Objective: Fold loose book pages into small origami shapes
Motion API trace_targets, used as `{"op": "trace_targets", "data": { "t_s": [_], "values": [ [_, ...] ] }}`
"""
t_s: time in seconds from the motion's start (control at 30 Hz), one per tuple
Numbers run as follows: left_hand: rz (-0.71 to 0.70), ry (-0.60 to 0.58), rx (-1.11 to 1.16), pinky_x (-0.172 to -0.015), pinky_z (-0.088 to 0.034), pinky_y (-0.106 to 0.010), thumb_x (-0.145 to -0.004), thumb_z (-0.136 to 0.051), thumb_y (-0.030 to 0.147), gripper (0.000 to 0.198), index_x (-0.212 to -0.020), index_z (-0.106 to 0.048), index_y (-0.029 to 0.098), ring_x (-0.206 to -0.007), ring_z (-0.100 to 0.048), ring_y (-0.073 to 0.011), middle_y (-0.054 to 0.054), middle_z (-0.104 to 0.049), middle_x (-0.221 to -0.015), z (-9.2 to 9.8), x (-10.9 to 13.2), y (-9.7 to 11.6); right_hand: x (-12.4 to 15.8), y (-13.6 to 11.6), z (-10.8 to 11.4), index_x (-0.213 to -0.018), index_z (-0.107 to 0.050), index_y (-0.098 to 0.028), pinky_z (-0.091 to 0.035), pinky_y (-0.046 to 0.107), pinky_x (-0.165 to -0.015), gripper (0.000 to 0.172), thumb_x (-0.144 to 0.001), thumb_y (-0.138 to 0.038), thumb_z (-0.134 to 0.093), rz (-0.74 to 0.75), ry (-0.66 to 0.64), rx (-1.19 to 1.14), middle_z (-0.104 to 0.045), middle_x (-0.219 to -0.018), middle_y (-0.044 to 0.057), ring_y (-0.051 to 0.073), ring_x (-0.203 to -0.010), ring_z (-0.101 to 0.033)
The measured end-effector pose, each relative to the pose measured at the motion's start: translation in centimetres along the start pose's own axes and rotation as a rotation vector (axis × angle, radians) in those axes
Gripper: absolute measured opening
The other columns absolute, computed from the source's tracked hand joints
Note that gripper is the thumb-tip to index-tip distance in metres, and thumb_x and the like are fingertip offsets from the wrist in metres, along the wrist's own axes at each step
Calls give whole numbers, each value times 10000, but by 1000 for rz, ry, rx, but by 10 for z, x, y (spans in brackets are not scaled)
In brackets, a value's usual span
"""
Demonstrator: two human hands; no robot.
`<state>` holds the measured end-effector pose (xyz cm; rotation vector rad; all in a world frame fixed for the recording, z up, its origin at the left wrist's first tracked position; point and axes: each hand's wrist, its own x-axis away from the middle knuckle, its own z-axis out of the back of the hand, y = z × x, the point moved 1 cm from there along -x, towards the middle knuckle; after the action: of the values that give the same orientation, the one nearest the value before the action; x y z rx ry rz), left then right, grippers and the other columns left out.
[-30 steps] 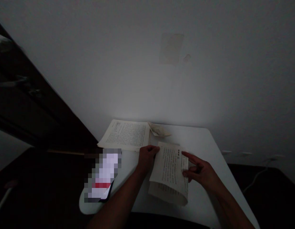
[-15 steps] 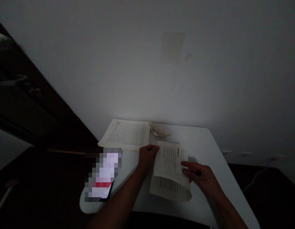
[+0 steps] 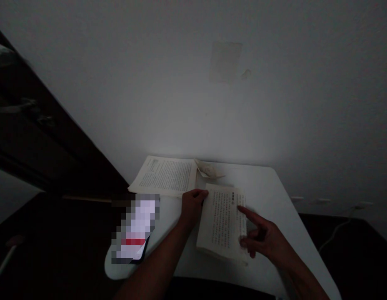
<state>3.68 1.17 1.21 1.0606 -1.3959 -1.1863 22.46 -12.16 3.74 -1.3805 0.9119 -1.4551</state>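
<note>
A printed sheet of paper [image 3: 223,225], folded with a layer showing beneath its lower edge, lies tilted over the front half of the table. My left hand [image 3: 192,208] is closed at its upper left corner, with thumb and finger pinching the edge. At the sheet's right edge, my right hand [image 3: 263,235] has its index finger stretched onto the paper and its thumb apart, lower down the same edge. Behind them, a stack of printed pages [image 3: 168,175] lies flat. Beside that stack is a small folded paper [image 3: 210,170], partly raised off the table.
A phone [image 3: 138,229] with a lit, blurred screen lies at the left of the white table [image 3: 268,183]. The table's far edge meets a pale wall [image 3: 181,104]. A dark door [image 3: 40,125] is on the left, and a cable [image 3: 335,233] hangs at the right.
The raised, curled front part of the sheet has come down flatter. My right hand's index finger and thumb have spread apart along its right edge. My left hand stays at the corner.
</note>
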Motion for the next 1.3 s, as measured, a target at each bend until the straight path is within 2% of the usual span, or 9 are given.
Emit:
{"op": "trace_targets", "data": {
  "t_s": [0.27,0.37,0.47,0.6,0.8,0.93,1.1,1.23,1.3],
  "values": [
    [-14,14,-8,-566,-394,-250,-664,-640,358,261,-688,-688,103,-565,-522,-131,-24,-618,-608,0,0,0,7,2,-5,-1430,-86,-224,-481,283,-552,983,-670,-249,-709,35,-78,-14,-631,-561,-50,128,-494,-576],
    [-15,23,-11,-563,-394,-251,-666,-639,363,270,-683,-685,98,-559,-518,-131,-27,-618,-608,1,0,1,7,5,-5,-1424,-115,-283,-506,313,-561,925,-700,-287,-692,78,-57,-73,-674,-933,65,107,-510,-582],
    [-19,34,-11,-559,-400,-253,-668,-637,369,278,-688,-685,96,-563,-526,-137,-32,-624,-612,1,0,2,6,11,-3,-1393,-230,-316,-527,342,-565,811,-717,-333,-676,120,-42,-121,-544,-1216,113,87,-523,-578],
    [-27,52,-12,-577,-418,-262,-667,-641,373,280,-698,-689,99,-579,-545,-147,-42,-640,-635,1,0,0,2,22,-2,-1301,-437,-230,-520,315,-586,676,-686,-314,-705,85,-28,-100,-663,-884,35,100,-534,-573],
    [-43,78,-15,-614,-442,-282,-680,-627,397,298,-732,-695,111,-622,-581,-166,-53,-667,-685,2,1,-3,1,33,1,-1238,-514,-177,-485,260,-576,710,-582,-240,-780,36,-10,-67,-527,-499,-83,92,-507,-522],
    [-55,88,-34,-617,-436,-277,-677,-635,398,297,-721,-692,110,-624,-579,-165,-49,-663,-669,2,2,-1,4,30,2,-1231,-521,-179,-473,263,-550,714,-572,-246,-790,31,-8,-63,-543,-519,-74,94,-501,-517],
    [-70,74,-55,-590,-435,-265,-692,-616,426,330,-719,-677,103,-600,-566,-155,-50,-653,-657,1,2,-3,1,12,1,-1308,-409,-243,-489,297,-642,786,-613,-306,-770,129,52,-187,-656,-895,26,147,-710,-603],
    [-87,50,-114,-574,-446,-268,-735,-569,438,346,-737,-659,104,-593,-571,-158,-58,-646,-658,4,2,-1,-10,2,1,-1327,-369,-198,-465,273,-549,765,-674,-421,-701,109,288,-158,-673,-742,13,142,-597,-579],
    [-101,48,-165,-611,-456,-288,-747,-565,416,317,-760,-657,112,-629,-582,-173,-64,-647,-681,7,4,2,-14,2,0,-1296,-395,-169,-448,263,-485,743,-671,-433,-697,77,322,-138,-657,-659,-6,129,-516,-542]
  ]
}}
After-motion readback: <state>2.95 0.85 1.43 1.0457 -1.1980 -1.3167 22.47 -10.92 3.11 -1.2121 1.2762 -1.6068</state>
